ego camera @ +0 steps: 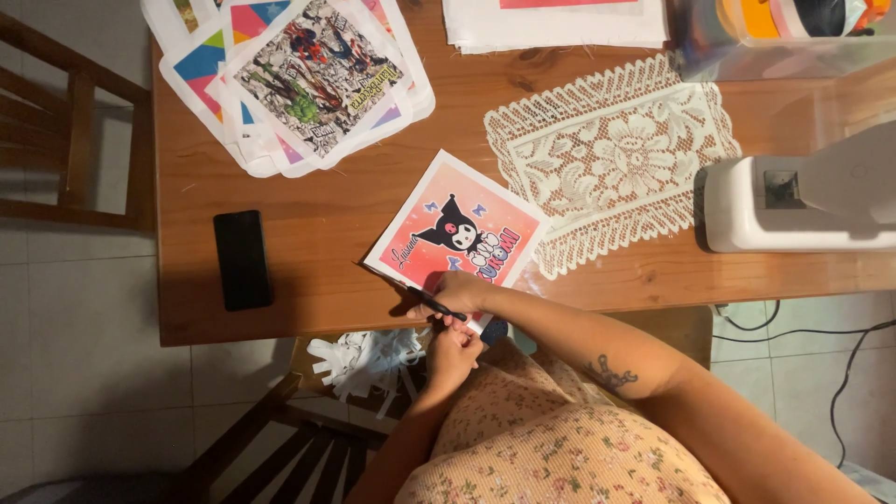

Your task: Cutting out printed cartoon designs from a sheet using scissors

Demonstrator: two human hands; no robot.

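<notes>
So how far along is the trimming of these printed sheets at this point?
Done: white paper strips lie below the table edge. In hand: the right hand works dark scissors at the pink cartoon print, with the left hand beside. Left: the stack of prints.

We recorded a pink printed sheet (457, 233) with a black-and-white cartoon figure (white border), a black pen (431, 303), a white floral lace doily (611, 159), a black phone (242, 259), a reddish-brown wooden table (317, 224) and a cream floral-print dress (560, 448).
</notes>
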